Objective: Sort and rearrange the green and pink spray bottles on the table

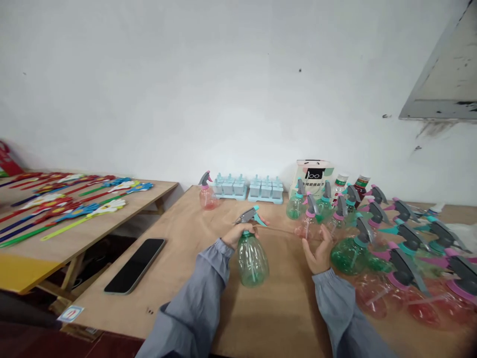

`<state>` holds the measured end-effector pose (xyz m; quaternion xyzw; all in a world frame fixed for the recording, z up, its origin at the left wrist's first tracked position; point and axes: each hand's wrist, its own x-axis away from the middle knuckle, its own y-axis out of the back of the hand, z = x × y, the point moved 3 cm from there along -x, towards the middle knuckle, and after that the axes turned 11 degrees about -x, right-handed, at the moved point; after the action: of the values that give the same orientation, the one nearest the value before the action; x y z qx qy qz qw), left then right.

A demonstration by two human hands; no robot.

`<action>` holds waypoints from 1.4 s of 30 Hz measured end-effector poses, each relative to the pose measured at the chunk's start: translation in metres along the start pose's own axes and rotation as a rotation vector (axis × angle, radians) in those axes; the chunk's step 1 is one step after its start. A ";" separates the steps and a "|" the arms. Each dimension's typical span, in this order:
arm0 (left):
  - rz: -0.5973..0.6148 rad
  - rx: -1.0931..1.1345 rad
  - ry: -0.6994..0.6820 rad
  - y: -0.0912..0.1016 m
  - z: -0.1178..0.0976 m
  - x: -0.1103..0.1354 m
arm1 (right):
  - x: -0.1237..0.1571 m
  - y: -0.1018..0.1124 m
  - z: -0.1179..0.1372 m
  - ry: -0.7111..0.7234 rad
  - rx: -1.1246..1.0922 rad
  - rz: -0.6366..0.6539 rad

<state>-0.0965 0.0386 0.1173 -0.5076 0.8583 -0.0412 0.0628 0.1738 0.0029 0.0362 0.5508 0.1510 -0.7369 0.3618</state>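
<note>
Phone point(134, 266), one, black, flat on the table point(283, 313). Left hand point(234, 235), closed round the neck of a green spray bottle point(253, 261), mid-table. Right hand point(319, 252), open, near a small pink bottle point(309, 224), contact unclear. Bottle cluster point(404, 266), pink and green, at right.

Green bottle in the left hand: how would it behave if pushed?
Probably light: the green bottle looks transparent with no liquid visible. Could tip, as its spray head perches above a rounded body. Maybe slippery, given the glossy surface.
</note>
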 end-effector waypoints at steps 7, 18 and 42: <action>0.164 -0.014 0.009 -0.013 0.007 0.004 | 0.000 -0.024 -0.044 -0.125 0.073 -0.036; 0.059 -0.056 0.056 -0.027 0.007 0.002 | 0.015 -0.037 -0.063 -0.399 -0.065 0.013; 0.005 -0.013 0.036 -0.021 0.011 -0.002 | 0.019 -0.036 -0.070 -0.426 -0.073 0.034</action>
<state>-0.0761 0.0299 0.1095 -0.5049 0.8609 -0.0448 0.0442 0.1954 0.0637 -0.0120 0.3717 0.0884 -0.8244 0.4176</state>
